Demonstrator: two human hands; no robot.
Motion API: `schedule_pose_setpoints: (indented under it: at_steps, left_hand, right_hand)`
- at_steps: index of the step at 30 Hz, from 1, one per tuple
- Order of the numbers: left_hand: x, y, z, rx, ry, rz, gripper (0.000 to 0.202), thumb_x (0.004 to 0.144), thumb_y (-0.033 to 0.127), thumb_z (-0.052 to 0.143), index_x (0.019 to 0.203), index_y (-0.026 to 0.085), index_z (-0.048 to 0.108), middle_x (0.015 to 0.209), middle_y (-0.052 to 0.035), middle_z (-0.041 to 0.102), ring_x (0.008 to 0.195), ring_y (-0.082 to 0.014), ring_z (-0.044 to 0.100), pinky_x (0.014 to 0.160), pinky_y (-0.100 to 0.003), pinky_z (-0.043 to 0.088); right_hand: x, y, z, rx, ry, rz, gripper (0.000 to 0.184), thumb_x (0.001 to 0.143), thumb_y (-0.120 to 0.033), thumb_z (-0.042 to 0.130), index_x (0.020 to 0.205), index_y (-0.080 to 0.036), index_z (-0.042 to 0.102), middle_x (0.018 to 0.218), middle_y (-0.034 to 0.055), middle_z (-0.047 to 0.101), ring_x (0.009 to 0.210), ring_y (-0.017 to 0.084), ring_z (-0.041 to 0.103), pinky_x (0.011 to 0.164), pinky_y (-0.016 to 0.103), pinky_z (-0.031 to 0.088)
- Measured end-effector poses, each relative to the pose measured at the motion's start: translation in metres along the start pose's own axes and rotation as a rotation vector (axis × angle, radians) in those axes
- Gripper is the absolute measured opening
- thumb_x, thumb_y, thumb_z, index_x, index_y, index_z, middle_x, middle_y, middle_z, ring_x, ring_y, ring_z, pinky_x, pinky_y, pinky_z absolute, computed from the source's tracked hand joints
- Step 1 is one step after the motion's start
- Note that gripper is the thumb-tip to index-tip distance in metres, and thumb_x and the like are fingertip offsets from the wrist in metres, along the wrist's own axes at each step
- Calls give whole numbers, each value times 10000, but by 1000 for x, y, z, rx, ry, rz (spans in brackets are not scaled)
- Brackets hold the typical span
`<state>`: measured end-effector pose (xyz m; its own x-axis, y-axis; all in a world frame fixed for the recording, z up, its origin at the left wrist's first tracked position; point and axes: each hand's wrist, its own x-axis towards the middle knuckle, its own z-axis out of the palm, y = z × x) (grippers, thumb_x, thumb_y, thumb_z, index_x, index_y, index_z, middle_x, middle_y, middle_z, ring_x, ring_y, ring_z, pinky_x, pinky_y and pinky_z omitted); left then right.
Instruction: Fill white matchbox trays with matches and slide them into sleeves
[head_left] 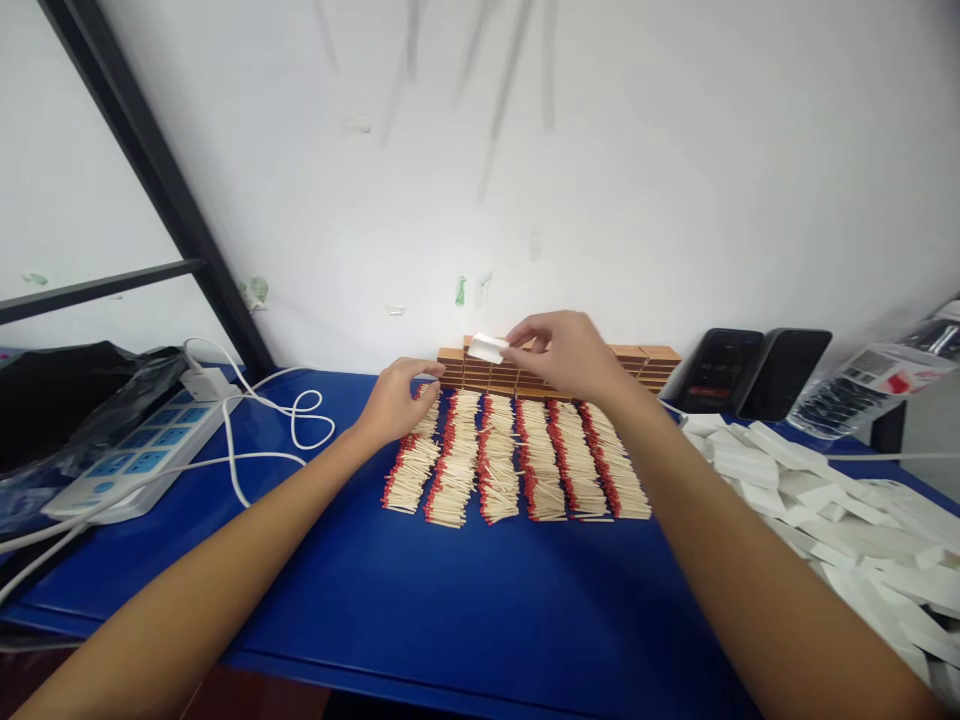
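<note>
My right hand (pixel 562 350) pinches a small white matchbox tray (pixel 487 347) between thumb and fingers. It holds the tray above a low stack of brown-edged matchboxes (pixel 645 362) against the wall. My left hand (pixel 401 402) is at the stack's left end, over the leftmost row of matches (pixel 411 478). Its thumb and fingers are apart, and nothing shows between them. Several rows of red-headed matches (pixel 499 470) lie side by side on the blue table (pixel 465 600), in front of the stack. The inside of the held tray is not clearly visible.
A heap of white trays (pixel 825 510) covers the right side. Behind it stand two phones (pixel 720 370) and a tilted plastic bottle (pixel 847 390). At left are a power strip (pixel 142 450), looping white cables (pixel 300 410) and a black bag (pixel 67 400).
</note>
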<state>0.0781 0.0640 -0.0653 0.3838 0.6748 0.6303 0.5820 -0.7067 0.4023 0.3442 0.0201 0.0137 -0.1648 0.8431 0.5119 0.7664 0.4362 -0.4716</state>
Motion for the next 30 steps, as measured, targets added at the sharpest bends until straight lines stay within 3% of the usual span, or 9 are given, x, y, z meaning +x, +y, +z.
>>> schedule_pose_setpoints:
  at_steps: [2, 5, 8, 12, 15, 19, 22, 26, 30]
  left_hand:
    - [2, 5, -8, -2, -9, 15, 203, 938, 207, 619, 1092, 195, 750, 1157, -72, 787, 1119, -234, 710, 1038, -398, 526]
    - [-4, 25, -23, 8, -27, 79, 180, 955, 237, 609, 1042, 213, 765, 1034, -61, 800, 963, -209, 721, 914, -365, 556]
    - [-26, 52, -32, 16, -42, 243, 162, 971, 273, 611, 1031, 227, 755, 810, -33, 754, 773, -181, 672, 784, -339, 547]
    - [-56, 73, -26, 55, 8, 435, 124, 946, 277, 637, 888, 227, 734, 660, -14, 701, 588, -158, 573, 612, -326, 485]
    - [-62, 71, -20, 23, 96, 475, 85, 939, 204, 649, 904, 212, 725, 626, 7, 671, 559, -139, 547, 581, -302, 461]
    - [-57, 52, -23, -10, 144, 391, 79, 935, 157, 666, 891, 196, 719, 642, 18, 661, 581, -125, 532, 606, -282, 461]
    - [-55, 38, -25, 26, 147, 311, 81, 936, 167, 671, 890, 197, 730, 645, 23, 649, 591, -123, 535, 595, -270, 450]
    - [-53, 29, -26, 70, 139, 242, 111, 946, 205, 648, 889, 197, 743, 618, 25, 608, 617, -136, 549, 612, -273, 457]
    - [-49, 23, -27, 119, 129, 166, 134, 941, 242, 640, 909, 193, 760, 637, 17, 628, 636, -144, 573, 646, -279, 471]
  right_hand:
    - [-14, -5, -18, 153, -43, 62, 157, 870, -344, 779, 880, -189, 802, 776, 73, 751, 715, 194, 663, 642, 328, 502]
    - [-49, -7, -31, 269, -404, 99, 199, 845, -428, 790, 856, -230, 803, 762, 53, 752, 652, 170, 631, 573, 301, 476]
    - [-89, -8, -22, 338, -716, 127, 202, 849, -437, 774, 862, -237, 799, 721, 37, 727, 617, 157, 598, 538, 281, 441]
    - [-116, -10, -15, 414, -786, 161, 206, 861, -423, 745, 866, -221, 786, 725, 33, 709, 644, 160, 589, 583, 281, 450]
    - [-113, 3, -41, 342, -751, 177, 271, 847, -471, 759, 919, -211, 789, 806, 48, 737, 708, 180, 621, 623, 289, 454]
    - [-112, 53, -99, 25, -361, 418, 352, 879, -504, 692, 950, -171, 779, 860, 95, 743, 784, 219, 629, 725, 340, 452]
    - [-120, 97, -125, -198, -230, 588, 283, 876, -411, 632, 828, -163, 759, 796, 98, 737, 762, 236, 638, 730, 359, 443]
    - [-124, 128, -123, -473, -182, 695, 254, 855, -382, 623, 783, -182, 762, 769, 100, 739, 707, 240, 630, 671, 359, 419]
    - [-119, 129, -103, -589, -129, 696, 202, 812, -337, 658, 851, -189, 789, 896, 147, 766, 773, 270, 639, 676, 365, 393]
